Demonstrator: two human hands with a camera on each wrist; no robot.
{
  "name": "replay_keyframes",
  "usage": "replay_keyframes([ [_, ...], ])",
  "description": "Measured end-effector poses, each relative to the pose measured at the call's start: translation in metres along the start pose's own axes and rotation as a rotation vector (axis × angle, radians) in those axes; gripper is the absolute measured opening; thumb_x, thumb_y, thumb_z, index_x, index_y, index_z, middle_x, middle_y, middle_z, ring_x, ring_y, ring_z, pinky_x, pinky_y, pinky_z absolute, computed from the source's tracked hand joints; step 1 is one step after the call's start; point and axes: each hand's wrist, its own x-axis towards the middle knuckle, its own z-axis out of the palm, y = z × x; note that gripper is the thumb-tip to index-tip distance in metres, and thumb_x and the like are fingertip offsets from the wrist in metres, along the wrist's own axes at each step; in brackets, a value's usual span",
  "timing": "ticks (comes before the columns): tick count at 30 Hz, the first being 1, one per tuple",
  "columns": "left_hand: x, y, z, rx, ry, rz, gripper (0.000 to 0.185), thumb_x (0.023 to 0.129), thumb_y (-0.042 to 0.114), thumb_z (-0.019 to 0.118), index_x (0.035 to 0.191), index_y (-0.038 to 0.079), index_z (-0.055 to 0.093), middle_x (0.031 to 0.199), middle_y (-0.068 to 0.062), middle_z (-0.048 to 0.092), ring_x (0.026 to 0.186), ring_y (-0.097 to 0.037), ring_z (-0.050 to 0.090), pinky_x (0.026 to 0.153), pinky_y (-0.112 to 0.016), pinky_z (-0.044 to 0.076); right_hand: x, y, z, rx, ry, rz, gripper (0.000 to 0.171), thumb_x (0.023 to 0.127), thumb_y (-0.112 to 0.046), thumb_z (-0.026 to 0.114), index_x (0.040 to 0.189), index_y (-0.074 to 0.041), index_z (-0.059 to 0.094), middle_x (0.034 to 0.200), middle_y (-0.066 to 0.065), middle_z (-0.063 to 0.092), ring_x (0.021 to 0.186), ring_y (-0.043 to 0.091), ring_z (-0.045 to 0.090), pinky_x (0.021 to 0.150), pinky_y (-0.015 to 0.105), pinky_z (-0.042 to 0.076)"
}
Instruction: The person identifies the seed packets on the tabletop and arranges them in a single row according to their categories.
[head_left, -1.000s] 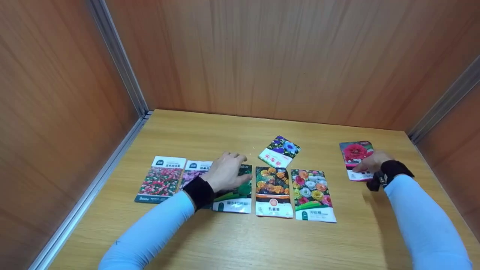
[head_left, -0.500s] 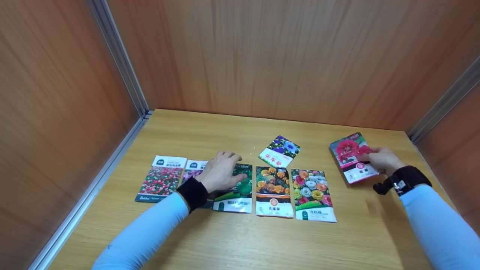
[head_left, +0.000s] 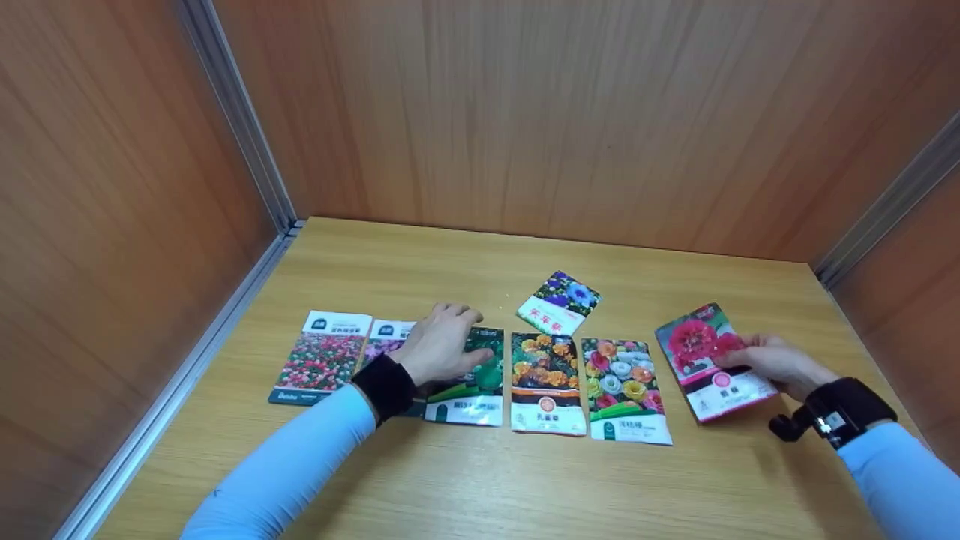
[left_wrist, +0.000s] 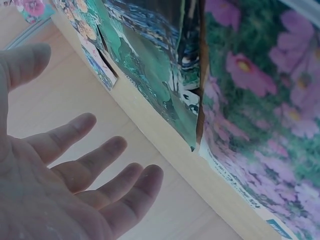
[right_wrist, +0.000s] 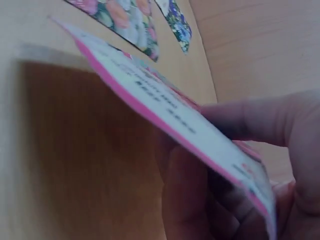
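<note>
My right hand (head_left: pixel 776 363) pinches a seed packet with a red flower (head_left: pixel 694 345) by its right edge, thumb on top and fingers beneath. In the right wrist view that packet (right_wrist: pixel 150 95) is tilted and raised off the table, its shadow below. My left hand (head_left: pixel 442 345) hovers above the row with its fingers spread and loosely bent, holding nothing. Beneath it lie a dark green seed packet (head_left: pixel 469 409) and a packet of purple flowers (head_left: pixel 384 346), both partly covered by the hand. The left wrist view shows the purple flower packet (left_wrist: pixel 260 100) up close.
A packet of pink flowers (head_left: pixel 322 360) lies at the row's left end. Rightward are an orange marigold packet (head_left: pixel 547 382) and a packet of multicoloured blooms (head_left: pixel 626 390). A blue flower packet (head_left: pixel 559 304) lies askew behind them. Wooden panels (head_left: pixel 555 120) enclose the table (head_left: pixel 525 487).
My right hand has lifted the red flower packet off the table, tilted it, and brought it nearer and slightly left. My left hand has shifted a little left and then stayed put.
</note>
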Motion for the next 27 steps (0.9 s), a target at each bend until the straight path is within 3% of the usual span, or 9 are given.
replay_keyframes([
  [4, 0.001, 0.0, 0.0, 0.002, -0.002, -0.006, 0.067, 0.104, 0.051, 0.078, 0.157, 0.012, 0.063, 0.164, -0.017, 0.061, 0.153, -0.041, 0.055, 0.125, -0.062, 0.051, -0.005, 0.009, 0.007, -0.025, -0.011, 0.011, 0.042, 0.107, -0.035, 0.077, 0.13, -0.002, 0.065, 0.1, -0.003, 0.079, 0.091, 0.014, 0.076, 0.082, 0.028, 0.063],
  [14, 0.0, 0.0, 0.001, -0.011, -0.014, -0.022, 0.069, 0.105, 0.052, 0.077, 0.158, 0.013, 0.062, 0.165, -0.018, 0.06, 0.155, -0.042, 0.053, 0.127, -0.062, 0.049, -0.011, 0.026, 0.019, -0.218, 0.0, -0.03, 0.044, 0.105, -0.042, 0.079, 0.119, 0.0, 0.079, 0.098, 0.0, 0.083, 0.089, 0.015, 0.075, 0.08, 0.027, 0.059],
  [20, 0.0, -0.002, 0.003, -0.011, -0.025, -0.039, 0.071, 0.105, 0.053, 0.077, 0.161, 0.013, 0.059, 0.167, -0.018, 0.058, 0.158, -0.042, 0.05, 0.128, -0.063, 0.047, -0.012, 0.032, 0.025, -0.246, 0.004, -0.022, 0.031, 0.102, -0.038, 0.082, 0.1, -0.007, 0.081, 0.086, -0.004, 0.08, 0.076, 0.012, 0.068, 0.066, 0.024, 0.052],
  [27, 0.001, -0.001, 0.002, 0.009, -0.03, -0.011, 0.073, 0.104, 0.054, 0.077, 0.161, 0.012, 0.059, 0.167, -0.019, 0.058, 0.158, -0.043, 0.05, 0.129, -0.063, 0.047, -0.013, 0.03, 0.032, -0.315, 0.029, -0.041, 0.034, 0.099, -0.039, 0.086, 0.09, -0.007, 0.08, 0.075, -0.004, 0.074, 0.062, 0.011, 0.058, 0.056, 0.023, 0.045],
])
